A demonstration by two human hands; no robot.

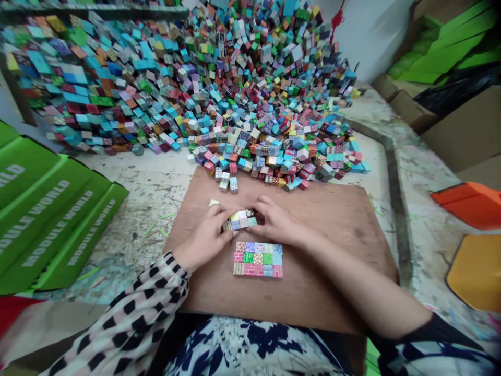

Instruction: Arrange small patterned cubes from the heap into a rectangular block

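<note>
Between my two hands is a short row of small patterned cube blocks (240, 220), with white, yellow, lilac and dark faces. My left hand (209, 230) grips the row's left end between thumb and fingers. At its right end, my right hand (274, 219) pinches it with thumb and bent fingers. Just below, a flat rectangle of cube blocks (258, 259) lies on the brown wooden board (313, 282), showing pink brick, green, blue and spotted faces. A small pale block (213, 202) sits beyond my left fingers, partly hidden by them.
A large heap of coloured blocks (235, 94) spreads behind the board, a few spilling onto its far edge. Green lettered boxes (58, 219) stand at left. To the right are an orange bin (467, 203), a yellow bin (475, 271) and cardboard boxes (465, 130).
</note>
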